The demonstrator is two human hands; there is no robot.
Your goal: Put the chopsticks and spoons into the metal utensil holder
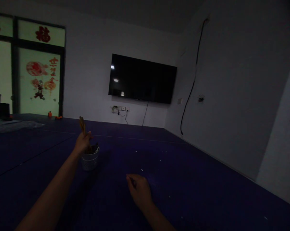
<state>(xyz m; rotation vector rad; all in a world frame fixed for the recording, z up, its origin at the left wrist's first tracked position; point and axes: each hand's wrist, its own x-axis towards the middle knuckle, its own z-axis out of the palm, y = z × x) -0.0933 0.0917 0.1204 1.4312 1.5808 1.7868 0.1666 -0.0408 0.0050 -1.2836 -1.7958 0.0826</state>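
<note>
Fingers (89, 134) of the left hand (81, 143) are wrapped snugly around a bundle of thin brown sticks (82, 124), which look like wood. The sticks run close to upright, top ends poking out above the fist and leaning a bit left, lower ends dropping into the mouth of a pot (89, 163). Can't get an exact stick count, they're bunched too tight and it's pretty dark in here. The right hand (141, 190) is well apart from it, curled in, thumb and index tips together; can't tell if it's pinching something.

The pot's just one, light grey, round, plastic-looking, with a patterned side, and some dark stuff (95, 147) sits inside by the rim. It's all on a flat, dark purple surface (195, 179) with thin seams and roughly eight tiny white scraps (142, 170) scattered around. Over on the far left there's crinkly clear sheeting (17, 125), plus two small orange things (50, 114) near the glass panels (40, 77) with red decals. On the far wall hangs one flat black TV (142, 78), and one black cable (194, 77) dangles down the right-hand wall.
</note>
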